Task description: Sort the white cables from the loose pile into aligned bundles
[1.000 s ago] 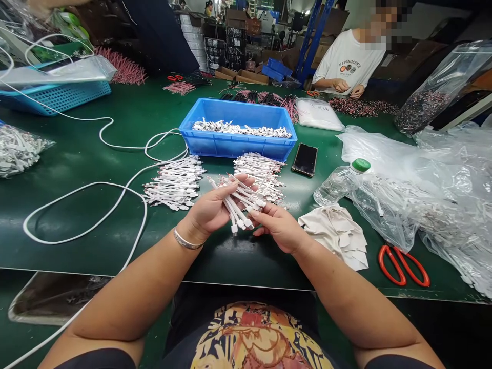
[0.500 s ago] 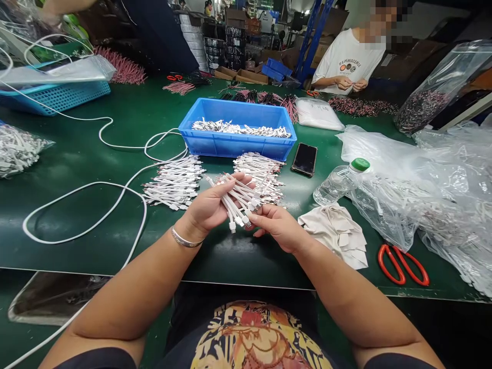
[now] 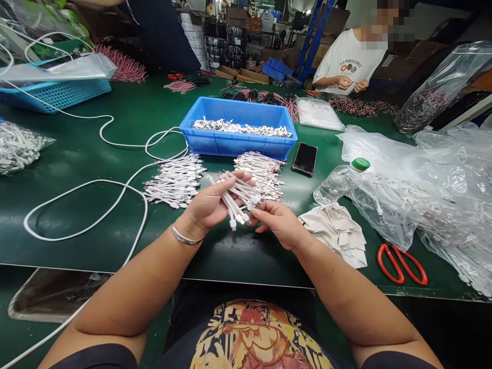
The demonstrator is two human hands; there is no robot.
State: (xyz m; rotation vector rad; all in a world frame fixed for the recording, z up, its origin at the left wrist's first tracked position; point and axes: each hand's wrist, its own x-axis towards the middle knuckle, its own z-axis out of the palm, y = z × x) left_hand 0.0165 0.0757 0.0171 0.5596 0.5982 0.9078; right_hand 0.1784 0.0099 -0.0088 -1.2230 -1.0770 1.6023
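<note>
A bundle of short white cables (image 3: 237, 199) with plug ends lies across my left hand (image 3: 209, 205), whose thumb presses on top of it. My right hand (image 3: 277, 220) pinches at the plug ends on the bundle's right side; what exactly its fingertips grip is partly hidden. Behind my left hand is one pile of white cables (image 3: 175, 180), and a second pile (image 3: 261, 166) lies behind the bundle. Beyond both piles stands a blue bin (image 3: 238, 143) with more white pieces inside.
A phone (image 3: 305, 159), a clear bottle (image 3: 334, 184), pale cloths (image 3: 338, 230) and red-handled scissors (image 3: 402, 264) lie to the right, beside plastic bags (image 3: 407, 189). A long white cord (image 3: 86, 225) loops at the left. Another person (image 3: 351, 61) works across the table (image 3: 146, 128).
The right fingertips have shifted slightly along the plug ends. The bundle remains in my left hand, and the camera view has moved a little.
</note>
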